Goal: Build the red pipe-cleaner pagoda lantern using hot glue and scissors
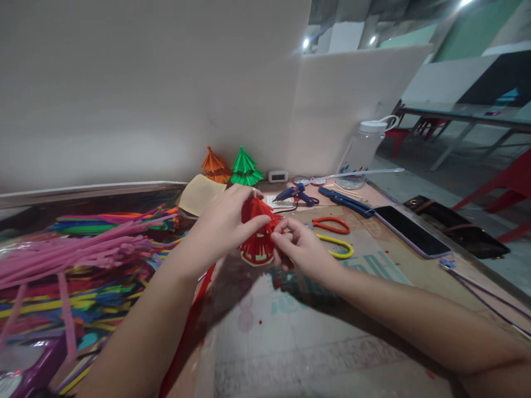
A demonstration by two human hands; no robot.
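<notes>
A small red pipe-cleaner tree [256,243] with fringed tiers stands on the work surface between my hands, on a pale base. My left hand [236,213] curls around its upper left side, with the thumb reaching across the front. On the tree's right side my right hand [297,246] pinches the red fringe between thumb and fingers. My fingers cover part of the tree, so the exact bit that is pinched cannot be made out. Behind it stand a finished-looking orange tree [215,166] and a green tree [245,168].
Pink pipe cleaners [103,243] and other colours pile up at left. Right of the hands lie red-and-yellow-handled pliers [334,225], a blue glue gun [293,193], a utility knife [346,202] and a phone [410,231]. A clear bottle [359,155] stands behind.
</notes>
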